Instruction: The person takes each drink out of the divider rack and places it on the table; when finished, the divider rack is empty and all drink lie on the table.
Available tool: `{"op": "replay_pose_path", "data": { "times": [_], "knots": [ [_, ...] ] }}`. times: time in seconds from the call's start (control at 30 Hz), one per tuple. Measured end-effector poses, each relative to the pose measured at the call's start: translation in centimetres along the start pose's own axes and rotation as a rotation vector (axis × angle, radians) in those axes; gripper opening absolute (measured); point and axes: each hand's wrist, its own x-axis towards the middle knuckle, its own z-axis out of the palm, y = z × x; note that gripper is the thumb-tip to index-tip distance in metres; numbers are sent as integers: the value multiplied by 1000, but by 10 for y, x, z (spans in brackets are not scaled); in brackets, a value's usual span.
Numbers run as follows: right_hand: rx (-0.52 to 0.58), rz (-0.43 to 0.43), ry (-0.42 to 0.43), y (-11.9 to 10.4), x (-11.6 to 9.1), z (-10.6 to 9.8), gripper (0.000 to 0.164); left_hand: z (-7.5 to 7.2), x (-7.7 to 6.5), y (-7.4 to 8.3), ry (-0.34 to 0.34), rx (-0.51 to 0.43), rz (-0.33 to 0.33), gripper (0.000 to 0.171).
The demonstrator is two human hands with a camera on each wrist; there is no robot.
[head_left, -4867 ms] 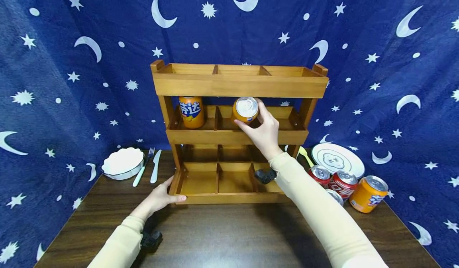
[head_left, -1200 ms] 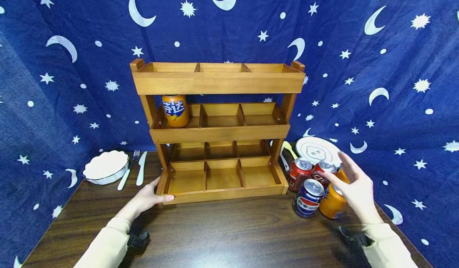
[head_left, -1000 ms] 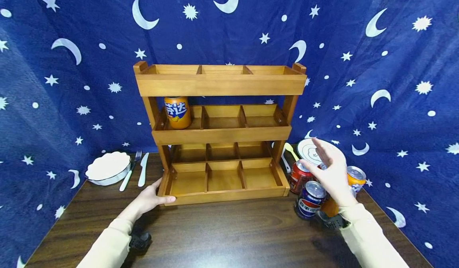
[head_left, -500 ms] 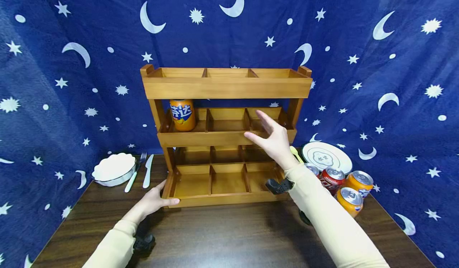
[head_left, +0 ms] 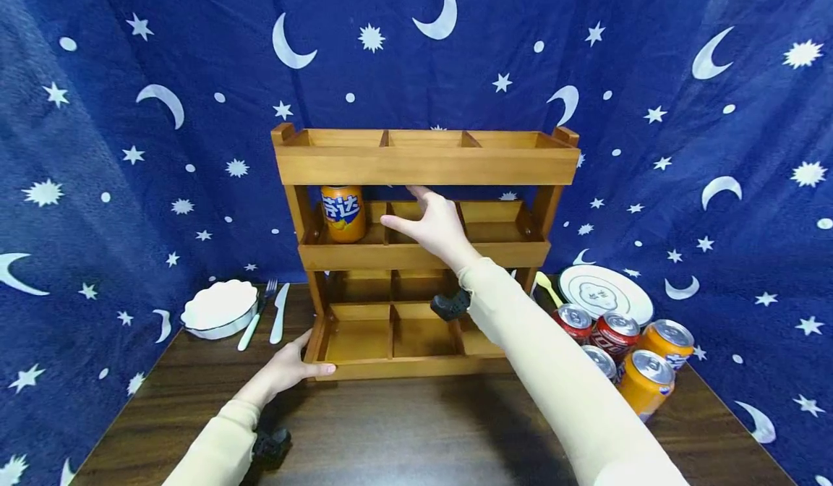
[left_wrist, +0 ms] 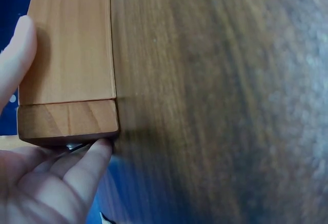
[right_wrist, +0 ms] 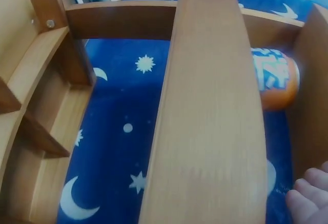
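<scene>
A three-tier wooden rack (head_left: 423,257) with divided compartments stands in the middle. My left hand (head_left: 285,369) holds its lower left corner, thumb across the front board; in the left wrist view the fingers (left_wrist: 92,175) bend around the board's end. My right hand (head_left: 439,231) reaches into the gap above the middle tier with thumb and fingers spread, nothing between them. An orange soda can (head_left: 343,215) stands upright in that tier's left compartment, left of my right hand. The right wrist view shows the can (right_wrist: 277,78) behind the top tier's front board, fingertips (right_wrist: 307,198) at the lower right.
To the right stand two red cans (head_left: 614,335), two orange cans (head_left: 646,383) and a can with a silver lid (head_left: 599,361), beside a white plate (head_left: 641,291) and a yellow-green utensil (head_left: 548,286). On the left lie a scalloped white dish (head_left: 220,309), a fork (head_left: 259,316) and a knife (head_left: 279,314).
An orange can that my right hand held at the middle tier now stands among the cans on the right. The emptied hand has moved back left to the rack. My left hand stays put.
</scene>
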Motion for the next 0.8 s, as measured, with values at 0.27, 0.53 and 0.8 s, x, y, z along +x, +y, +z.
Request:
{"op": "replay_pose_path", "data": {
  "times": [0.27, 0.53, 0.8],
  "knots": [
    [-4, 25, -81, -22, 28, 37, 82, 0, -2, -1, 22, 17, 14, 103],
    [41, 33, -104, -27, 47, 63, 73, 2, -3, 0, 26, 20, -23, 106],
    [131, 2, -56, -34, 57, 79, 67, 0, -3, 1, 29, 31, -46, 108]
  ]
}}
